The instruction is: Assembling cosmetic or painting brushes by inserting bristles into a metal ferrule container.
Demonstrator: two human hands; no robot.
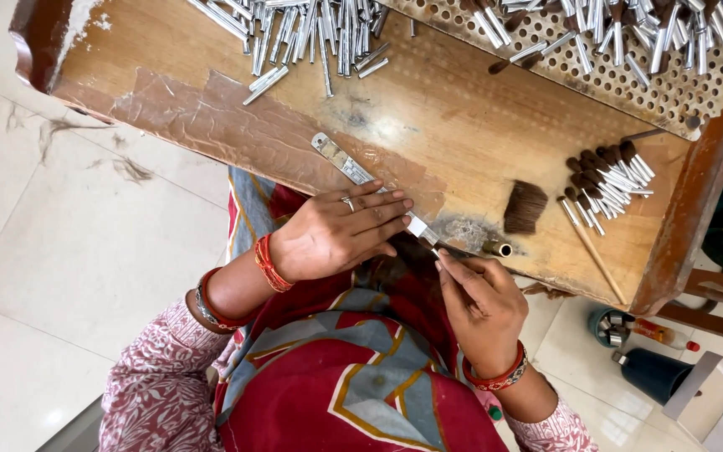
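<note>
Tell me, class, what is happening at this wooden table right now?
A person seated at the wooden table works with both hands at its near edge. The left hand rests on a flat metal strip, and the right hand pinches a thin tool against it. A loose tuft of brown hair lies nearby, beside finished brush heads. Piled metal tubes sit further back.

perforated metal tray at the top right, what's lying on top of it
The perforated metal tray carries a heap of silver metal tubes, some with dark bristle tips. The holes beneath the heap are covered.

Two hands (336, 234), one hair tuft (525, 208), one ruler (341, 161).
</note>
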